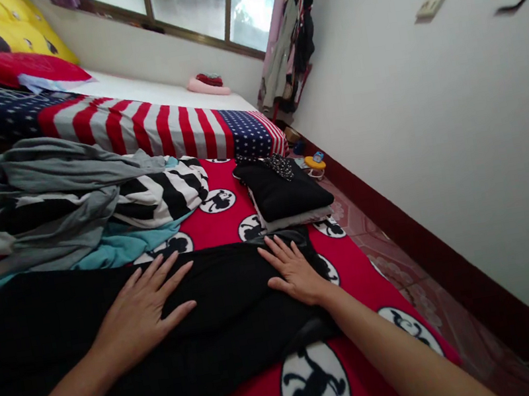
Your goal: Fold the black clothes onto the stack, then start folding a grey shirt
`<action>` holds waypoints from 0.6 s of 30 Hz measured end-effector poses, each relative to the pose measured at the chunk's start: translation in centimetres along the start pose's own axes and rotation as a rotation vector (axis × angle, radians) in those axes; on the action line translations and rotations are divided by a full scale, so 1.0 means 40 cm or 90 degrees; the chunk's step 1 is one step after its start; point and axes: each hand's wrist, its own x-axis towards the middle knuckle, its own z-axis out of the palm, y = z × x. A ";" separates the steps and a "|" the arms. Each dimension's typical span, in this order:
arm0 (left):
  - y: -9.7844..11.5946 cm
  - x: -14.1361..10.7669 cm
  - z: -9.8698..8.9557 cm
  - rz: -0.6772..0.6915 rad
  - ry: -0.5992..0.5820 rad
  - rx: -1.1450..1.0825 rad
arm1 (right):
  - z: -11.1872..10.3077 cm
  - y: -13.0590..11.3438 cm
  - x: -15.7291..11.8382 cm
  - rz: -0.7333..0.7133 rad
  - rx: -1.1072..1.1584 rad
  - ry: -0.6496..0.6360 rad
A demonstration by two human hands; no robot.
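A long black garment lies spread out across a red blanket with round black-and-white monkey prints. My left hand rests flat on the garment's middle part, fingers spread. Near its right end, my right hand also lies flat on the cloth with the fingers apart. Neither hand grips anything. Just beyond my right hand sits a stack of folded clothes, a black one on top. The garment's left end runs out of view.
Loose grey, striped and teal clothes are heaped at the left. Behind them stands a bed with a flag-patterned cover. A white wall rises at the right, beyond a strip of tiled floor.
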 end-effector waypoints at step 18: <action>0.029 -0.018 -0.021 -0.037 0.023 0.027 | 0.011 -0.282 -0.047 0.049 0.052 0.120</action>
